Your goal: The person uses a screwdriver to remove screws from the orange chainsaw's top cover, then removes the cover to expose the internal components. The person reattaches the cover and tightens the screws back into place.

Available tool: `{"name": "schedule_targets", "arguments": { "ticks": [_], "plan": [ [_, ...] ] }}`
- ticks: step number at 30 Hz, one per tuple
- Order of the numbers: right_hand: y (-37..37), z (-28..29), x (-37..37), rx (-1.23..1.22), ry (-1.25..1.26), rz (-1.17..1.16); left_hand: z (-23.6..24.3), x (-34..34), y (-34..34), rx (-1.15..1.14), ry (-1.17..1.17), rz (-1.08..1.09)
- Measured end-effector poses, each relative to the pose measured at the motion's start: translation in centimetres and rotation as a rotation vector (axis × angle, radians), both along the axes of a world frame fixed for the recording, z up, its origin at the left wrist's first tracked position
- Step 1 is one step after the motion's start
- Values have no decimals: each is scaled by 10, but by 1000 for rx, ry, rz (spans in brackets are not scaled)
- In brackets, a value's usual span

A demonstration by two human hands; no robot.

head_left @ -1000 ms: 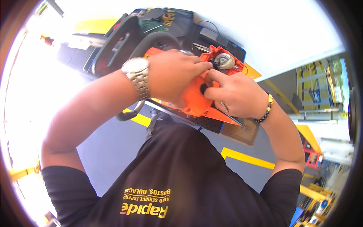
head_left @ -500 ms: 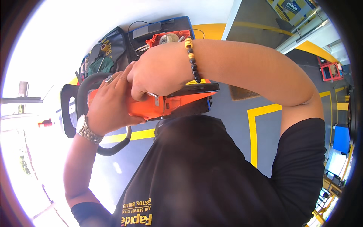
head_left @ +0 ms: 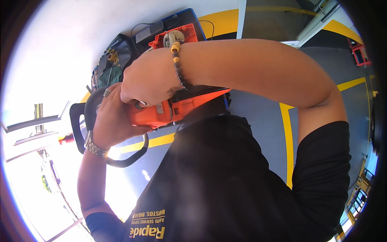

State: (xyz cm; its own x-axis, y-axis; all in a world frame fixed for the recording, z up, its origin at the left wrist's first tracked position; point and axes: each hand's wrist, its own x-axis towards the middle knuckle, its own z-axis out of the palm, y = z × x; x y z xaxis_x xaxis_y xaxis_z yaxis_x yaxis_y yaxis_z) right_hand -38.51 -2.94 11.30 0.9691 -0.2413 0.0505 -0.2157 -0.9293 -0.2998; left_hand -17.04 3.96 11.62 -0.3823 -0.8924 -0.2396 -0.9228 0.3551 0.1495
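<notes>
Sitting beyond right hand (head_left: pixel 150 76): disc (head_left: pixel 173 36) in orange shell (head_left: pixel 190 33)

Machine (head_left: pixel 151 116): near side of the tabletop (head_left: pixel 183 17)
Left fingers (head_left: pixel 111 94): on the machine's left part
Right fingers (head_left: pixel 127 93): over the machine, right of the left fingers
Casing (head_left: pixel 190 33): far side, beyond the machine
Wheel (head_left: pixel 174 37): in the casing
Bag (head_left: pixel 119 51): left of the casing

Atop the orange machine (head_left: pixel 153 117), the right grip (head_left: pixel 147 76) covers left grip (head_left: pixel 111 121) fingertips; beyond it, wrist partly masks an orange housing (head_left: pixel 190 33)!
</notes>
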Motion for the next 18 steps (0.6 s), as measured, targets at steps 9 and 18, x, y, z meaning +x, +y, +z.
{"name": "schedule_targets", "arguments": {
  "ticks": [9,18],
  "plan": [
    [-8,6,3,-26,47,99,3,-1,0,-95,84,-173],
    [-9,9,3,-239,21,239,-3,1,1,-111,217,-190]
  ]
}}
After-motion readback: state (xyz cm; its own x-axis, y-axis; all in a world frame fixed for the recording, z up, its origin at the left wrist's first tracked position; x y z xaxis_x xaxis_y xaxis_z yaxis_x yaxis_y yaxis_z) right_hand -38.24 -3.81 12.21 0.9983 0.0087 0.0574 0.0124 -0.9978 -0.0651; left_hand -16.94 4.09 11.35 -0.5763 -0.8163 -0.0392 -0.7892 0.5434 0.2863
